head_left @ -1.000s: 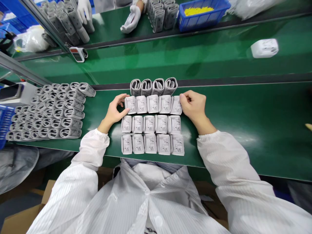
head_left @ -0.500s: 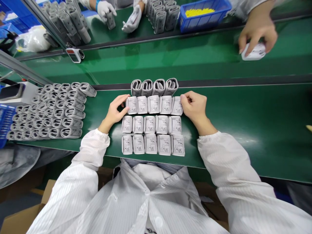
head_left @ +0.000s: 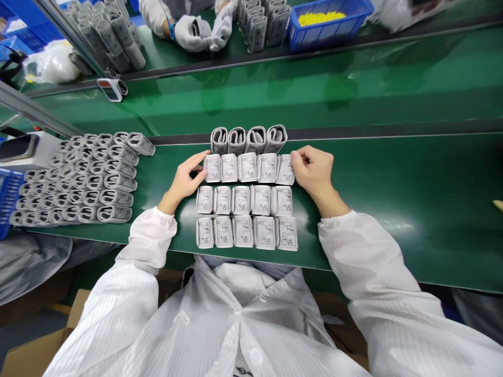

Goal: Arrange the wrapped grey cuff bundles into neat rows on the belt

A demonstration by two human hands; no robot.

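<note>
Three rows of folded grey cuffs with printed labels [head_left: 247, 200] lie on the green table in front of me. My left hand [head_left: 185, 179] presses its fingers against the left end of the far row [head_left: 248, 168]. At the right end of that row, my right hand [head_left: 313, 169] has its fingers curled against the last cuff. Both hands squeeze the row from its two ends. Behind this row stand several rolled cuffs [head_left: 248, 139] on edge.
A large block of rolled grey cuffs [head_left: 80, 179] lies at the left. A green conveyor belt [head_left: 314, 94] runs behind, carrying a small red and white device [head_left: 111, 89]. Across it a person's gloved hands [head_left: 198, 30] hold a cuff beside more cuffs and a blue bin [head_left: 328, 21].
My hands stay at the ends of the far row. The white item and the other person's hand at the far right are gone. The small device on the belt has moved left.
</note>
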